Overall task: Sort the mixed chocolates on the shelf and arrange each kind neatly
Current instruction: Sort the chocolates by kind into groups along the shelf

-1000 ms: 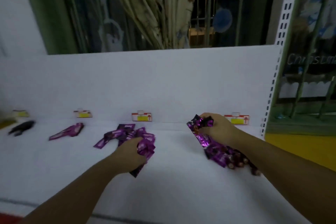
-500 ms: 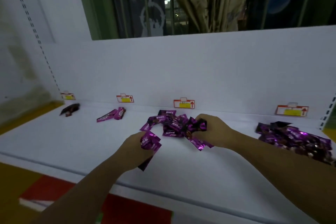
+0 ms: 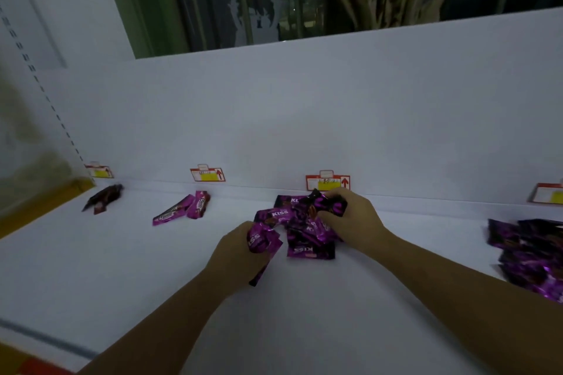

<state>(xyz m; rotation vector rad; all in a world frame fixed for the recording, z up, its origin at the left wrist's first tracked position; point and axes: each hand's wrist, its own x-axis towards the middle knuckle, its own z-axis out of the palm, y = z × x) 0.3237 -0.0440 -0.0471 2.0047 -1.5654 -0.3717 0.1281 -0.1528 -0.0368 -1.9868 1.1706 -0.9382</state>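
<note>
L fingers (image 3: 241, 242) grip KISS packs (image 3: 262, 240); R fingers (image 3: 334, 216) clutch wrappers (image 3: 326, 202), well off shelf edge (image 3: 61, 342).

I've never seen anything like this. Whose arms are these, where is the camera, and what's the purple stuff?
No machine here: these are a person's bare arms, filmed by a camera worn on their head, looking down. The left hand grips a few purple wrapped chocolates; the right hand grips more over a pile of KISS packets on the white shelf. Further left lie two pink bars and a dark packet; another purple pile sits far right.
</note>
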